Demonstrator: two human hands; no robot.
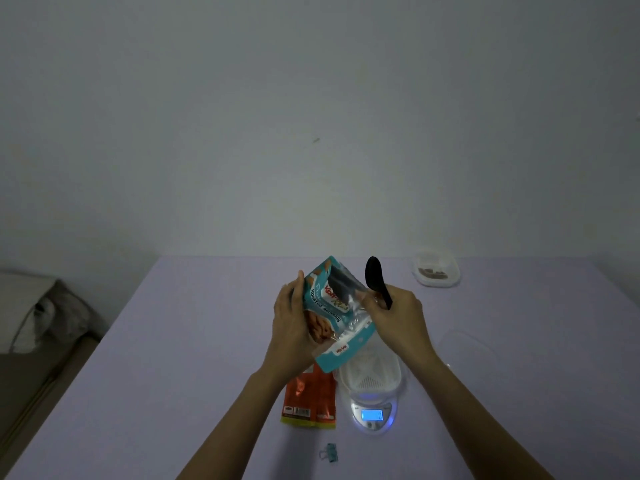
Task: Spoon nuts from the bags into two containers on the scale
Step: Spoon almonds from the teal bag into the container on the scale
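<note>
A teal bag of roasted almonds [334, 313] is held tilted above the table between both hands. My left hand [292, 318] grips its left side. My right hand [398, 317] grips a black spoon [376, 280], bowl pointing up, and its fingers touch the bag's right edge. Below the bag, a clear plastic container [369, 375] sits on a small digital scale [372, 415] with a lit blue display. An orange bag [310, 400] lies flat to the left of the scale.
A second clear container [436, 271] with dark contents stands at the table's far right. A clear lid [467, 351] lies right of the scale. A teal binder clip [329, 453] lies near the front edge. The lilac table [173, 375] has a bed beside it at left.
</note>
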